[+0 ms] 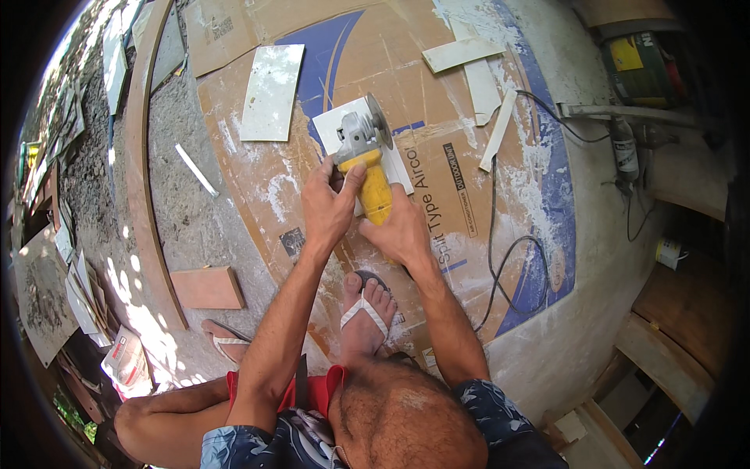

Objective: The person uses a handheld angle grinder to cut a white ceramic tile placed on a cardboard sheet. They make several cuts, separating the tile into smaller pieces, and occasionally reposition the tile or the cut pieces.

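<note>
A yellow and grey angle grinder (375, 191) is gripped in both hands, its disc pointing away from me over a white board piece (332, 123) lying on a flattened cardboard sheet (266, 203). My left hand (330, 199) holds it near the grey head, thumb on the yellow body. My right hand (398, 227) is wrapped round the lower body. Another white rectangle (272, 92) lies to the upper left, and narrower white offcuts (461, 53) lie at the upper right. My sandalled foot rests just below the grinder on the cardboard.
A black cord (535, 242) loops at the right. Wooden planks (141, 156), a short board (207, 288) and stacked scraps (82, 281) lie at the left. A green machine (644, 74), a bottle (625, 148) and wooden shelving (664, 352) line the right side.
</note>
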{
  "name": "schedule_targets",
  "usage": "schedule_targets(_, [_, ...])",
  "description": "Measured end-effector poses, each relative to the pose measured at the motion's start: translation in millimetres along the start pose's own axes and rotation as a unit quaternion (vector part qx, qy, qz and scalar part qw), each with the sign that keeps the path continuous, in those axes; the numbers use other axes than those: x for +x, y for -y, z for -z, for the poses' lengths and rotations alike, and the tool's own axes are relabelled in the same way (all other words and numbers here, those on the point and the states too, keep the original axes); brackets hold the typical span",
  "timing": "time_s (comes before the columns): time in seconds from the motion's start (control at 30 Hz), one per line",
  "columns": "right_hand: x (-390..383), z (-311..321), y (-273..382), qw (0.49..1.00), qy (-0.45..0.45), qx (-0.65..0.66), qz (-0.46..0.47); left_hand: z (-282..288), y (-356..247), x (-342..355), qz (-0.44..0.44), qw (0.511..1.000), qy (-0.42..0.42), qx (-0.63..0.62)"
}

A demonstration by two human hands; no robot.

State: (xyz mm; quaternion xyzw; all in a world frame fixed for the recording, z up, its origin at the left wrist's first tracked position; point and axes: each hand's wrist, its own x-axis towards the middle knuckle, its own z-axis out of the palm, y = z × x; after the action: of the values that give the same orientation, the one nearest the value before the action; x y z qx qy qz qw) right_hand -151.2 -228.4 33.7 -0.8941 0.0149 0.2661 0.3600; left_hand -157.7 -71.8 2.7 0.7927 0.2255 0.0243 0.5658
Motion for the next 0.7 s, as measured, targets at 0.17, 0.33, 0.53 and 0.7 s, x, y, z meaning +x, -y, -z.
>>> schedule_targets(0.17, [-2.4, 0.9, 0.7, 1.000, 0.002, 0.000, -0.004, -1.2, 4.7, -2.2, -0.003, 1.000, -0.007, 0.009])
schedule_targets(0.33, [-5.0, 1.1, -3.1, 1.000, 0.007, 0.007, 0.001, -2.4, 5.5, -4.9, -0.006, 1.000, 0.000, 0.009])
schedule_targets(0.53, [-8.7, 1.8, -3.8, 1.000, 0.009, 0.005, -0.001, -3.3, 8.9, -7.9, -0.013, 1.000, -0.001, 0.009])
schedule_targets(0.7, [-11.0, -0.3, -9.9, 1.000, 0.003, 0.007, 0.009, -3.6, 7.4, -11.4, -0.008, 1.000, 0.009, 0.003])
